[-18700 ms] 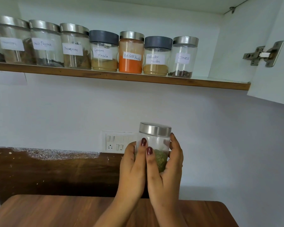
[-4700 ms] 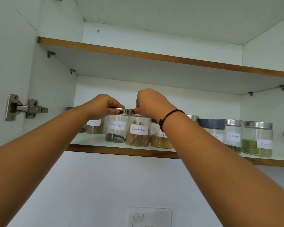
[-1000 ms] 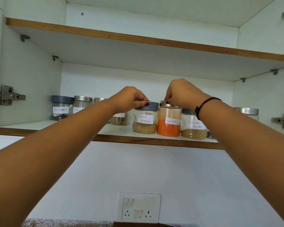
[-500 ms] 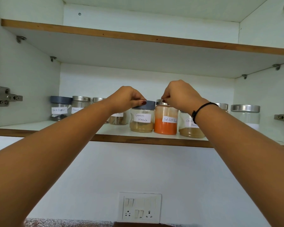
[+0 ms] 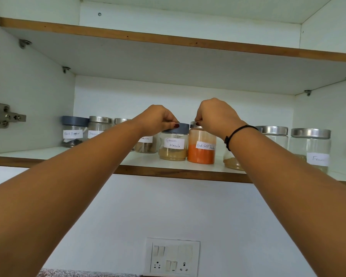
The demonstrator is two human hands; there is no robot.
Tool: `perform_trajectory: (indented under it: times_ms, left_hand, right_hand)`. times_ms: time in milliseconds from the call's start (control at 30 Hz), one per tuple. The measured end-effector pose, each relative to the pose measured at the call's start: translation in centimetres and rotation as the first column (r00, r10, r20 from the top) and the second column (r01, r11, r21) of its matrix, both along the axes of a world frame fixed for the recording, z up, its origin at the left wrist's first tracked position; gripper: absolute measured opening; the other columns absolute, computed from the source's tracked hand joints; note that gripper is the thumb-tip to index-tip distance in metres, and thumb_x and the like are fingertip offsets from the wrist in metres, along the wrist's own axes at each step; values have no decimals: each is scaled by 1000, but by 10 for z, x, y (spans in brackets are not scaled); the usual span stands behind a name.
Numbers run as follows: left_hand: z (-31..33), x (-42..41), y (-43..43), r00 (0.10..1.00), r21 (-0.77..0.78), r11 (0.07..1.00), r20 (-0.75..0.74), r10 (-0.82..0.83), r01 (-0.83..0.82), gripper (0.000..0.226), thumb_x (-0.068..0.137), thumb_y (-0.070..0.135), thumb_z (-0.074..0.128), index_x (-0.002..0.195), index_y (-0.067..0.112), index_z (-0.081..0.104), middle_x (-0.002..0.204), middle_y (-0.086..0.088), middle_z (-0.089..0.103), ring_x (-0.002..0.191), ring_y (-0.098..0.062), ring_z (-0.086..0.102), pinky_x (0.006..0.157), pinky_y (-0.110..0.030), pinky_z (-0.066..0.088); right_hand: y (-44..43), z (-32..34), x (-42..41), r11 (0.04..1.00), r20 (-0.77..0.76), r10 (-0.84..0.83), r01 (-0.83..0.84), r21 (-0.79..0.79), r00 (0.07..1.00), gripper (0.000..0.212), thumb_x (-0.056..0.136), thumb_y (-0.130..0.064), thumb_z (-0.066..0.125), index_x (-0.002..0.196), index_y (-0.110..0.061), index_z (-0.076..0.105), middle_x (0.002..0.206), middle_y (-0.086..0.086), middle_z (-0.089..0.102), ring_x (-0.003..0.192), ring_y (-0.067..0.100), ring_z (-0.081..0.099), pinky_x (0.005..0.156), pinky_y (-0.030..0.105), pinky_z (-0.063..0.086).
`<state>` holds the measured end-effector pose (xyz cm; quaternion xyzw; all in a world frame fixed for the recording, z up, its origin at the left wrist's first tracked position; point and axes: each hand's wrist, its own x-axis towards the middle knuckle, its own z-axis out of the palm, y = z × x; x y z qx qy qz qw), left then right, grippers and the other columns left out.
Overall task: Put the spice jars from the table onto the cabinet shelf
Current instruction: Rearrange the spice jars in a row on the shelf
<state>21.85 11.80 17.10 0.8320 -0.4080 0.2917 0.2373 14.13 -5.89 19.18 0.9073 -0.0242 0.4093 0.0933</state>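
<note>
A switch plate (image 5: 172,256) sits on the wall below. The right forearm hides much of one jar (image 5: 231,163) near the shelf's (image 5: 144,157) front edge. Mid-shelf, the left grip (image 5: 158,118) pinches the garam masala jar (image 5: 173,149) by its grey lid. The right grip (image 5: 216,114) pinches the steel lid of the red chilli jar (image 5: 201,153) just beside it.

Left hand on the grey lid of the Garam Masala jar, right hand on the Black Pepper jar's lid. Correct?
No: the right hand pinches the lid of the Red Chilli Powder jar; the Black Pepper jar stands far left, untouched. The left hand on the grey lid of the Garam Masala jar is right. Head view shows it.
</note>
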Motion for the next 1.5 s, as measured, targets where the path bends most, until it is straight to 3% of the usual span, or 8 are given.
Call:
perform_trajectory:
  times_ms: [167, 367, 533, 800, 867, 1033, 1300, 1500]
  left_hand:
    - [0, 14, -3, 1000, 5, 1000, 11, 9, -9, 25, 97, 18, 62, 114, 5, 73, 116, -10, 72, 89, -15, 62, 70, -12, 44]
    - [1, 31, -4, 1000, 5, 1000, 9, 3, -3, 23, 96, 18, 63, 112, 7, 74, 113, -9, 73, 87, -14, 63, 72, -16, 46]
    - [6, 45, -8, 1000, 29, 999, -13, 15, -15, 24, 96, 19, 64, 114, 7, 74, 112, -7, 73, 75, -2, 58, 68, -12, 44]
    - [11, 63, -8, 1000, 64, 998, -9, 21, -21, 24, 95, 19, 65, 114, 8, 75, 113, -6, 74, 87, -10, 62, 73, -11, 45]
    - [11, 68, -10, 1000, 60, 998, -7, 21, -20, 24, 95, 19, 65, 114, 9, 74, 113, -6, 74, 85, -8, 62, 72, -11, 45]
    - [11, 76, -14, 999, 71, 997, -5, 34, -33, 26, 95, 19, 65, 117, 9, 73, 116, -7, 73, 89, -10, 62, 82, -23, 46]
    - [2, 86, -18, 995, 62, 995, 70, 70, -74, 23, 98, 18, 61, 115, 8, 73, 115, -9, 73, 92, -13, 60, 86, -29, 49]
    - [-4, 85, -21, 983, 87, 989, 145, 109, -123, 29, 101, 20, 56, 124, 10, 69, 124, -10, 69, 107, -24, 62, 92, -34, 47]
  right_hand:
    - [5, 0, 12, 998, 40, -43, 45, -51, 998, 17, 89, -17, 68, 105, -13, 73, 100, 10, 70, 78, 25, 60, 64, 30, 45]
    - [3, -1, 29, 998, 50, -49, 51, -35, 998, 16, 89, -21, 68, 102, -14, 74, 95, 8, 70, 80, 26, 63, 66, 31, 52]
    - [6, 0, 43, 995, 42, -72, 75, -68, 996, 17, 88, -23, 69, 101, -13, 73, 96, 9, 69, 75, 24, 54, 63, 30, 44]
    - [2, -3, 64, 997, 40, -64, 66, -51, 997, 23, 91, -25, 67, 107, -10, 71, 103, 11, 67, 86, 28, 61, 67, 32, 46]
    - [2, -3, 68, 996, 39, -68, 70, -53, 997, 22, 90, -24, 68, 106, -10, 71, 100, 11, 67, 80, 26, 58, 67, 32, 46]
    - [1, -5, 77, 996, 55, -72, 75, -45, 996, 18, 89, -21, 68, 103, -10, 72, 87, 8, 61, 74, 25, 53, 66, 31, 47]
    - [-11, -15, 94, 998, 81, -15, 10, 54, 997, 15, 92, -15, 63, 102, -10, 73, 99, 11, 69, 77, 24, 55, 66, 28, 41]
    - [-11, -20, 95, 999, 74, 16, -19, 46, 997, 19, 93, -14, 61, 107, -7, 71, 106, 13, 67, 94, 31, 64, 69, 30, 44]
